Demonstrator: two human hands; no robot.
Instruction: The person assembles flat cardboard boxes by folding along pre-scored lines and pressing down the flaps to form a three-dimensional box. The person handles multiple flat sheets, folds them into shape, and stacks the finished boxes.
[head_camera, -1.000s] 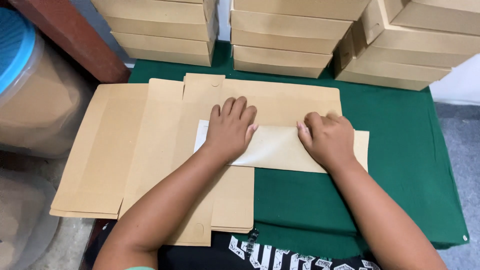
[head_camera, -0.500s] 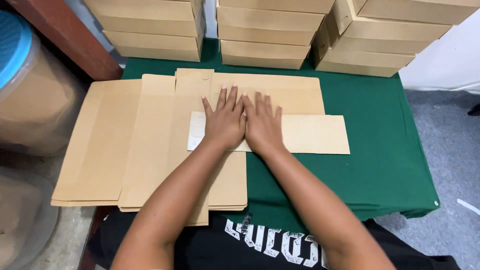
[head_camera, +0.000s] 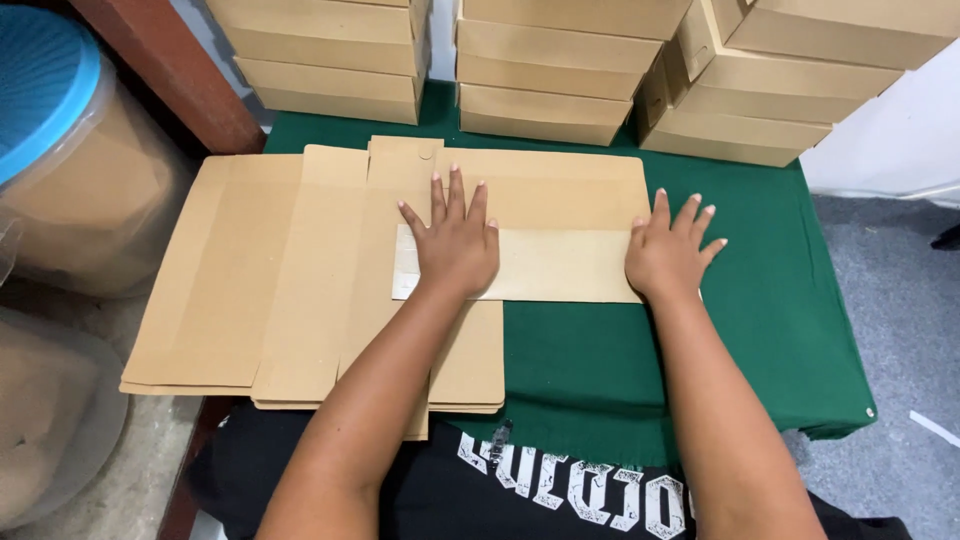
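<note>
**Two flat hands on a folded flap**

We see our left hand (head_camera: 455, 245) lying flat in the middle of the frame. Its fingers are spread and it holds nothing. It presses down on a folded flap (head_camera: 560, 265) of brown card. Our right hand (head_camera: 668, 255) is flat too, with fingers spread, and it holds nothing. It presses on the right end of the same flap. The two hands are well apart.

The flap is part of a flat box sheet (head_camera: 330, 260) that lies in the middle and left of the frame. The sheet rests on top of more flat sheets of the same kind. They all sit on a surface (head_camera: 760, 330) with a green cloth, and their left part sticks out past the edge.

Along the top of the frame stand stacks of made-up brown boxes (head_camera: 545, 75). In the upper left is a clear tub (head_camera: 90, 200) with a blue lid.
</note>
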